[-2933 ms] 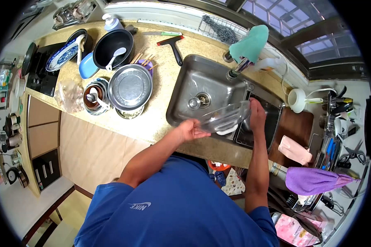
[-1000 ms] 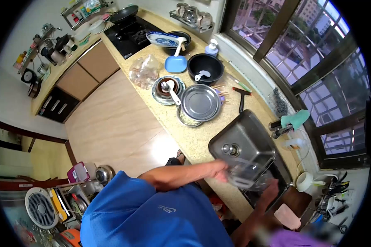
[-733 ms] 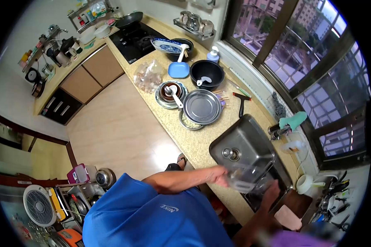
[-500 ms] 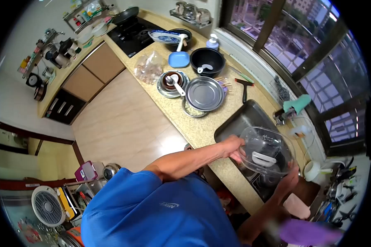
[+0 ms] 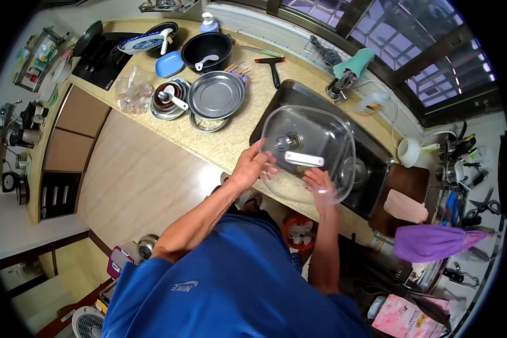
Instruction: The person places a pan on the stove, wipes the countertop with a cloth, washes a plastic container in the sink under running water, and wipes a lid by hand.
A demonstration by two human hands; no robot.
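A clear, rounded rectangular lid (image 5: 336, 132) with a pale bar handle (image 5: 304, 159) is held over the near part of the sink (image 5: 298, 93). My left hand (image 5: 252, 167) grips its left edge, the fingertips showing through the clear material. At the near edge is my right hand (image 5: 320, 186), its fingers partly spread against the lid and seen at least partly through it. Which side of the lid each right finger touches is hard to tell. Through the lid, the sink's drain and dark basin show.
Left of the sink stand a round metal pan (image 5: 216, 94), stacked bowls with a spoon (image 5: 169, 98), a black pot (image 5: 207, 50) and a squeegee (image 5: 272, 70). The faucet (image 5: 338, 89) is behind the sink. A brown board (image 5: 414, 183) with a pink cloth (image 5: 405, 206) lies right.
My view has swung to the right. The lid has come nearer my body, and my right hand has gone from its right edge to its near edge. My left hand keeps its grip.
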